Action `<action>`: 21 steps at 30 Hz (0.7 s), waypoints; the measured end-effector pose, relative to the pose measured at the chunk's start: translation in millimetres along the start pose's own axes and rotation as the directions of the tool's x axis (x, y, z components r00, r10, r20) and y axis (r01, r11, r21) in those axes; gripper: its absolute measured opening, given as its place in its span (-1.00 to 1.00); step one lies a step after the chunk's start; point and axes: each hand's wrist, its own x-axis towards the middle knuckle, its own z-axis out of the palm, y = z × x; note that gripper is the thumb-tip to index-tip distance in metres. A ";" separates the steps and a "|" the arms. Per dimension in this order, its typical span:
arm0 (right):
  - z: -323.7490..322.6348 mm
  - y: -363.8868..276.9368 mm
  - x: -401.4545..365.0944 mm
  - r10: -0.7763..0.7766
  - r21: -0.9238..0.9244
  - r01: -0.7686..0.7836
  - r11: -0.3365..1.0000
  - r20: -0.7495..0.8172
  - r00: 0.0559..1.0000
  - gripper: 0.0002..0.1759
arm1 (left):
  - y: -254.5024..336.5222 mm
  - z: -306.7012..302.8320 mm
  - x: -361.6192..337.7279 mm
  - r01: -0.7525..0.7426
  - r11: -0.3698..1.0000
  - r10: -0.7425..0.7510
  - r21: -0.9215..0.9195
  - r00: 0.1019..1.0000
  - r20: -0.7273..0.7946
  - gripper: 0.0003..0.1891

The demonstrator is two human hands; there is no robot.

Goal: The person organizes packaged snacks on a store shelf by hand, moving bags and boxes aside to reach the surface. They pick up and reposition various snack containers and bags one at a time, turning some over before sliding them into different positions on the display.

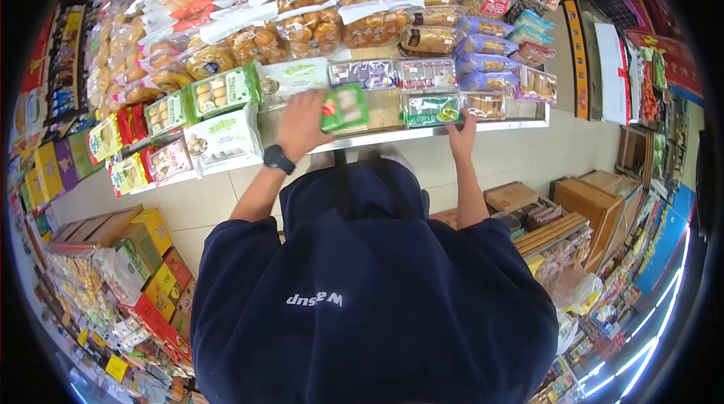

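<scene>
My left hand (303, 119), with a dark watch on its wrist, is closed on the left side of a green-edged food pack (348, 107). This pack has a clear window with pale pieces showing. It is over a bare strip of the wooden display shelf (290, 129). Farther right, my right hand (462, 135) is at the shelf's front edge, thumb and fingers around the near right corner of a dark green pack (430, 110). A pack of brown baked goods (485, 105) sits just beside those fingers. A white-and-green pack (294, 76) lies behind my left hand.
Bagged breads (309, 31) fill the rows farther back. Purple packs (483, 63) stand toward the right. Left of my hands are a white pack (222, 136) and green packs (224, 93). Stacked boxes (154, 276) stand at lower left, with a wooden crate (588, 204) at right.
</scene>
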 end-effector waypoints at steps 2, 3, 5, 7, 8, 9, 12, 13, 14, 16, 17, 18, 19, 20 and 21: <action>5.3 -8.9 -3.3 -0.001 -0.078 -0.001 0.997 -0.028 1.000 -0.27 | 20.7 27.0 5.9 -0.049 0.996 0.053 -0.080 0.998 0.043 -0.05; 7.9 -12.2 -2.1 0.011 -0.082 -0.014 0.997 -0.037 0.999 -0.27 | 31.0 44.1 12.9 -0.054 0.995 0.059 -0.085 0.997 0.055 -0.06; 10.1 -11.3 -1.2 0.040 -0.090 -0.045 0.995 -0.059 0.997 -0.27 | 39.8 71.3 25.0 -0.070 0.996 0.074 -0.063 0.995 0.069 -0.06; 9.1 -10.7 2.2 0.044 -0.088 -0.050 0.995 -0.069 0.997 -0.28 | 48.0 89.2 42.2 -0.094 0.996 0.094 -0.011 0.993 0.076 -0.06; 8.5 -12.7 1.6 0.055 -0.070 -0.060 0.996 -0.070 0.996 -0.28 | 50.9 92.6 47.7 -0.079 0.996 0.082 -0.036 0.992 0.093 -0.04; 8.3 -12.5 1.1 0.065 -0.049 -0.069 0.996 -0.068 0.996 -0.29 | 52.8 96.2 50.4 -0.081 0.995 0.086 -0.062 0.992 0.090 -0.04; 10.6 -13.2 0.9 0.040 -0.078 -0.046 0.996 -0.087 0.995 -0.29 | 49.4 100.6 54.6 -0.077 0.994 0.083 -0.072 0.994 0.077 -0.04; 13.0 -12.3 1.9 0.019 -0.097 -0.029 0.995 -0.098 0.995 -0.29 | 47.7 102.6 53.3 -0.079 0.996 0.082 -0.044 0.994 0.073 -0.04; 14.6 -10.4 3.5 0.028 -0.096 -0.036 0.995 -0.090 0.996 -0.28 | 46.4 105.4 51.4 -0.081 0.997 0.082 -0.017 0.994 0.073 -0.04; 12.4 -11.2 4.2 0.050 -0.100 -0.058 0.993 -0.075 0.996 -0.28 | 46.5 109.8 48.3 -0.079 0.997 0.079 -0.009 0.997 0.020 -0.08; 11.5 -11.2 3.9 0.037 -0.107 -0.045 0.993 -0.077 0.996 -0.28 | 48.3 113.1 47.2 -0.079 0.997 0.079 -0.005 0.997 -0.005 -0.10; 12.1 -11.2 4.2 0.022 -0.114 -0.031 0.993 -0.079 0.997 -0.27 | 53.7 111.0 46.4 -0.029 0.999 0.028 0.026 0.999 0.025 -0.09; 12.8 -11.4 4.6 0.007 -0.120 -0.016 0.993 -0.080 0.997 -0.27 | 58.6 108.4 45.3 0.023 0.998 -0.026 0.060 0.998 0.053 -0.09; 13.6 -11.6 4.4 -0.017 -0.113 0.006 0.994 -0.091 0.996 -0.27 | 63.1 105.9 45.8 0.075 0.993 -0.083 0.095 0.994 0.076 -0.08; 15.3 -10.5 4.6 -0.042 -0.104 0.032 0.994 -0.101 0.994 -0.26 | 64.2 108.3 47.6 0.099 0.993 -0.105 0.065 0.990 0.093 -0.08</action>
